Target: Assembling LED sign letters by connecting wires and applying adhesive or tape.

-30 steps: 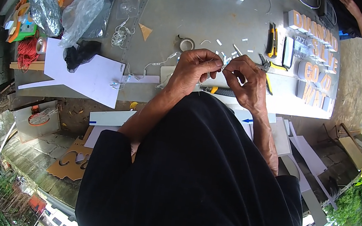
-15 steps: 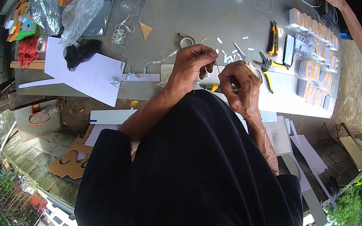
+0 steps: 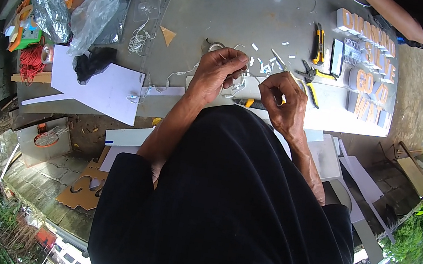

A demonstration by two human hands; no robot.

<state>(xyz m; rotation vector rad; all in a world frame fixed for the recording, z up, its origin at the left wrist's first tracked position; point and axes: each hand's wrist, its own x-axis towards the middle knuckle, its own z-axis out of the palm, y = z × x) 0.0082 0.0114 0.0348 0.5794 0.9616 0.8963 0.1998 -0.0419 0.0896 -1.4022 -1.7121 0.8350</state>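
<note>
From the head camera, looking down over a dark shirt [image 3: 226, 212], both bare forearms reach forward over a grey table [image 3: 208, 15]. The left hand [image 3: 216, 71] is curled, its fingertips pinched together on a thin white wire [image 3: 176, 74] that trails off to the left across the table toward a white sheet [image 3: 102, 87]. The right hand [image 3: 283, 100] is closed as well, its fingers bent around a small slim tool [image 3: 283, 66] whose pale tip sticks up and away from the knuckles; what kind of tool it is cannot be told at this size. The two hands sit near each other, with the wire's end between them, close to the left fingertips and just left of the right thumb. Small white scraps [image 3: 258, 62] lie scattered on the table just beyond the hands. Past the right hand lie pliers with yellow handles [image 3: 311, 81] and, further out, a yellow and black knife [image 3: 319, 44]. To the right stands a row of orange block letters [image 3: 370, 57], and another person's arm [image 3: 388, 11] reaches in at the top right corner. On the left side of the table lie a clear plastic bag [image 3: 94, 14], a silver foil bag [image 3: 48, 9] and a coil of red cord [image 3: 30, 62]. Below the table edge, a brown cardboard cut-out [image 3: 83, 189] lies on the ground.
</note>
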